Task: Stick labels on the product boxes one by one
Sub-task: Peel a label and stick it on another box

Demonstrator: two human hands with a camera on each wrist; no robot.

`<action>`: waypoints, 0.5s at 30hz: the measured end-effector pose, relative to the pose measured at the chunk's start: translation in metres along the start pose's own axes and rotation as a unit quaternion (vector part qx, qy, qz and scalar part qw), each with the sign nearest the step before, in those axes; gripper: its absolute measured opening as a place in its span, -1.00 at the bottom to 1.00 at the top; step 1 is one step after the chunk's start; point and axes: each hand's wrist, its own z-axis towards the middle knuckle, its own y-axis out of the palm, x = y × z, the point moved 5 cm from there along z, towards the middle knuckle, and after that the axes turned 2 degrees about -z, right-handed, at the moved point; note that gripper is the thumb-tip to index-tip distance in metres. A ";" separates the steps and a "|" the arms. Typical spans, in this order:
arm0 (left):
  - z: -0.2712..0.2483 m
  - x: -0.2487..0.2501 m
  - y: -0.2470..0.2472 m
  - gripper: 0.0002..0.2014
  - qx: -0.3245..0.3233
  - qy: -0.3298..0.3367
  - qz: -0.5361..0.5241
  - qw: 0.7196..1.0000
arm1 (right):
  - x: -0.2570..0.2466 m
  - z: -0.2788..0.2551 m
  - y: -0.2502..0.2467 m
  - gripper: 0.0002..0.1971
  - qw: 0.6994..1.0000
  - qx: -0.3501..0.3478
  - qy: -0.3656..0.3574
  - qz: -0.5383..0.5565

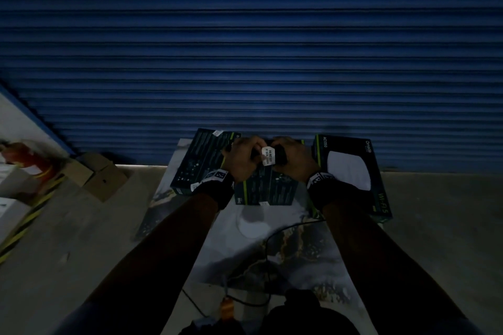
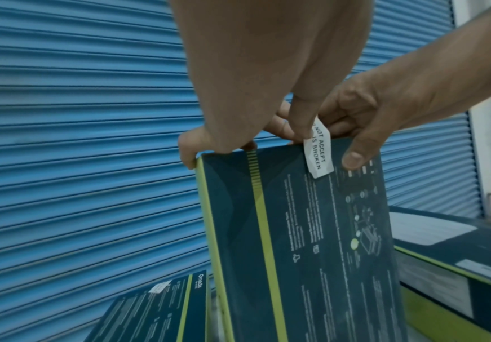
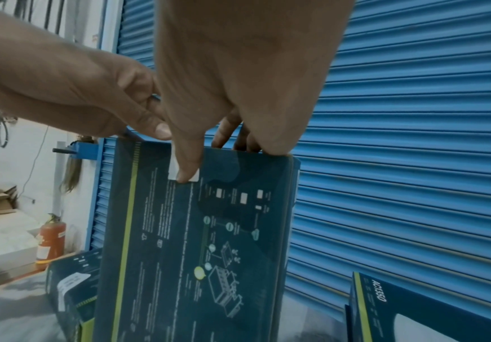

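Hands met at the top edge of a dark box [image 2: 296, 231] that stood upright on its near end, in the middle of a marbled sheet [image 1: 258, 247] on the floor, in front of a blue shutter [image 1: 245, 49]. The left hand [image 2: 267, 69] gripped the top left corner of the box, its fingers curled over the edge and its thumb lying along a white label [image 2: 318, 153]. That label, printed with words about a broken seal, was folded over the top edge, its lower half flat on the near face of the box. The right hand [image 3: 238, 69] held the top edge toward the right, fingers hooked over the far side, while its thumb pressed down on the lower part of the label. A second box [image 1: 204, 160] lay flat to the left, already carrying a small white label at its far corner. A third box [image 1: 351, 171], with a white round picture on its face, lay to the right. Far left, a red extinguisher [image 3: 51, 240] stood by the wall, near brown cartons [image 1: 95, 174].
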 end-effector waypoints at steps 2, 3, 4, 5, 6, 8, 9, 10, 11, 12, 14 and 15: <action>0.001 0.000 0.000 -0.75 -0.003 0.003 0.005 1.000 | -0.001 0.001 0.001 -0.34 1.000 0.004 0.002 -0.003; 0.001 -0.001 0.001 -0.73 -0.004 -0.003 0.013 1.000 | -0.001 0.001 0.002 -0.34 1.000 0.006 0.003 -0.003; 0.001 -0.004 0.001 -0.70 -0.003 -0.009 0.017 1.000 | 0.000 0.002 0.002 -0.35 1.000 0.009 0.004 -0.004; 0.001 -0.004 0.000 -0.67 -0.003 -0.010 0.018 1.000 | 0.000 0.002 0.003 -0.37 1.000 0.011 0.006 -0.004; 0.002 -0.005 0.000 -0.64 -0.001 -0.005 0.018 1.000 | -0.001 0.002 0.003 -0.39 1.000 0.015 0.006 -0.003; 0.003 -0.002 0.000 -0.64 -0.001 0.010 0.012 1.000 | -0.002 0.002 0.002 -0.42 1.000 0.025 0.004 -0.002; 0.003 -0.001 0.000 -0.66 -0.001 0.014 0.009 1.000 | -0.003 0.003 0.002 -0.43 1.000 0.028 0.002 -0.004; 0.004 -0.002 0.000 -0.68 0.002 0.013 0.016 1.000 | -0.003 0.003 0.002 -0.43 1.000 0.030 0.001 -0.008; 0.004 -0.002 0.000 -0.68 0.005 0.009 0.029 1.000 | -0.004 0.003 0.002 -0.43 0.999 0.031 0.000 -0.010; 0.004 -0.004 0.000 -0.68 0.008 0.002 0.042 0.999 | -0.004 0.003 0.002 -0.43 0.999 0.032 0.000 -0.010; 0.004 -0.009 0.000 -0.69 0.008 -0.004 0.063 0.998 | -0.004 0.003 0.003 -0.45 0.999 0.039 0.003 -0.005; 0.004 -0.011 0.001 -0.69 0.006 -0.003 0.065 0.998 | -0.005 0.003 0.003 -0.46 0.999 0.043 0.004 -0.005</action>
